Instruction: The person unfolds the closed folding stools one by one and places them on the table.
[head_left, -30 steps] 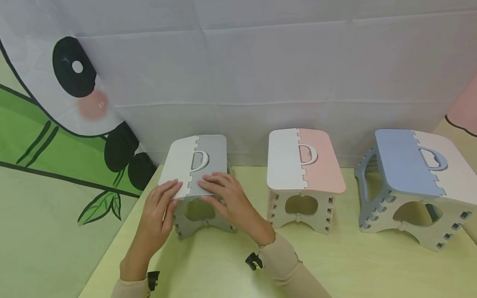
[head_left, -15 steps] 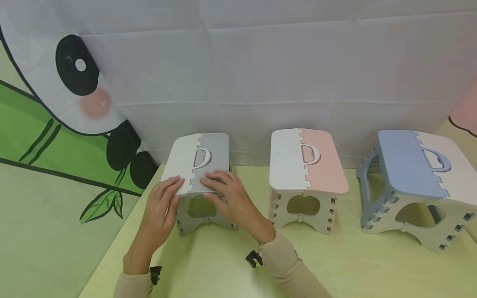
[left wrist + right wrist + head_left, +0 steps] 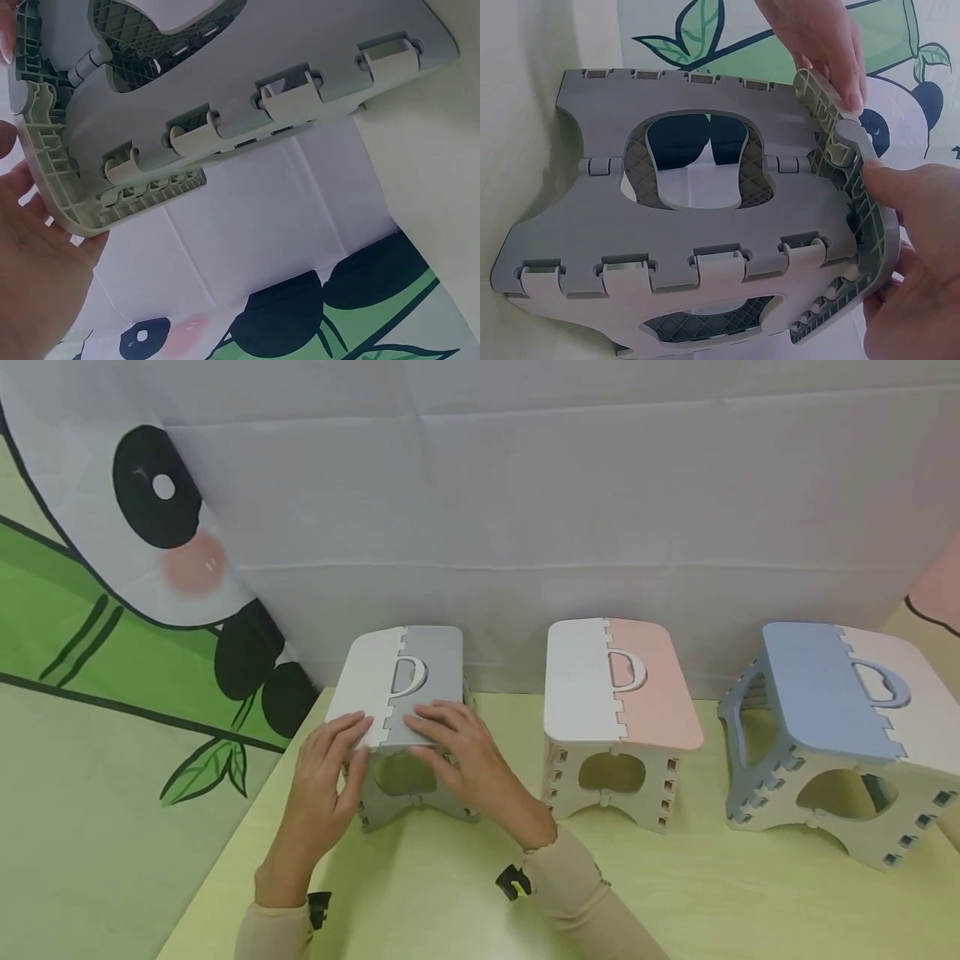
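Note:
A folding step stool with a half white, half grey top stands unfolded on the table at the left. My left hand rests its fingers on the white half at the near edge, the thumb by the front rim. On the grey half lie the fingers of my right hand, its thumb along the same rim. From the left wrist, the stool's grey side panel and hinges show, with the left hand at the top's edge. In the right wrist view, the right hand touches the ribbed rim.
To the right, a white and pink folding stool stands unfolded. Farther right is a blue and white one, larger in view. All stand on a pale yellow-green table. Behind hangs a white cloth with a printed cartoon panda and bamboo.
The head view has shifted slightly, so the stools appear a little farther right. Both hands stay on the grey and white stool. My left thumb has spread slightly from its fingers.

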{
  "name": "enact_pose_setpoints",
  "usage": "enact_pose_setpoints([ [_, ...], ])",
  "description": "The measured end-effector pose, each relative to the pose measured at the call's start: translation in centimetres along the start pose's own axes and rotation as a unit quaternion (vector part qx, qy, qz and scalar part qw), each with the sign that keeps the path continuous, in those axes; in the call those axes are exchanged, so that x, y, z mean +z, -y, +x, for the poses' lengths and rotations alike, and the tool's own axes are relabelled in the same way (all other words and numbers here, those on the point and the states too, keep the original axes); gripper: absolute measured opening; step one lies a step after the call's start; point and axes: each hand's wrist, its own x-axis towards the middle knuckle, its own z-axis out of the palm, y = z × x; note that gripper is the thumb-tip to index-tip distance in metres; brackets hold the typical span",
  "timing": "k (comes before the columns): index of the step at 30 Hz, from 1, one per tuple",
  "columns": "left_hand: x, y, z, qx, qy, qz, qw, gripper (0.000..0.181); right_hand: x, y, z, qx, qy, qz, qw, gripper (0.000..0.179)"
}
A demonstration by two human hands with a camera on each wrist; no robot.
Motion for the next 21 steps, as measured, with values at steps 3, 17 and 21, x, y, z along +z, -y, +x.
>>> enact_pose_setpoints([
  [3, 0.3, -0.2, 0.3, 0.007, -0.022, 0.006, 0.9997, 0.044, -0.2, -0.1, 0.0, -0.011, 0.004, 0.003, 0.9999, 0.038],
  [17, 1.0, -1.7, 1.2, 0.013, -0.072, 0.024, 0.9970, 0.032, -1.5, -0.6, -1.3, -0.006, -0.018, 0.029, 0.9994, 0.029],
  [21, 1.1, -2.5, 1.5, 0.023, -0.090, 0.022, 0.9954, 0.033, -2.0, -0.5, -1.8, 0.002, -0.032, 0.032, 0.9990, 0.027],
])
